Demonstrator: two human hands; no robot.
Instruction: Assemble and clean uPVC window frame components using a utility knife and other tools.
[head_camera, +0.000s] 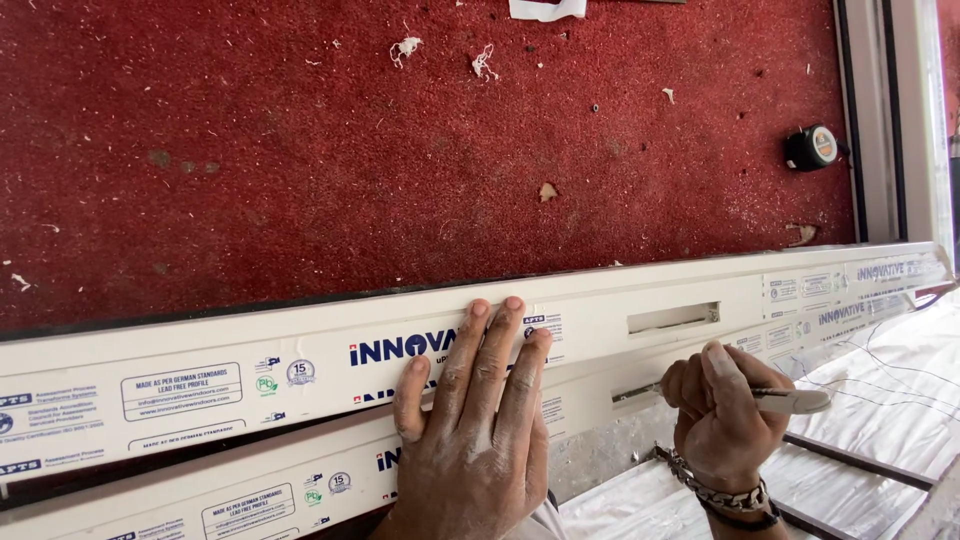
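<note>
A long white window-frame profile with printed protective film lies across a table covered in red carpet. My left hand rests flat on the profile, fingers spread over its upper face. My right hand, with a metal chain bracelet on the wrist, grips a slim white-handled tool. The tool's metal tip points left at a slot in the profile's lower rail. A rectangular cut-out slot shows in the upper rail just above that hand.
A black and orange tape measure lies on the carpet at the right. White shavings and scraps are scattered on the carpet. A white frame edge runs along the right. Plastic-wrapped sheets lie at the lower right.
</note>
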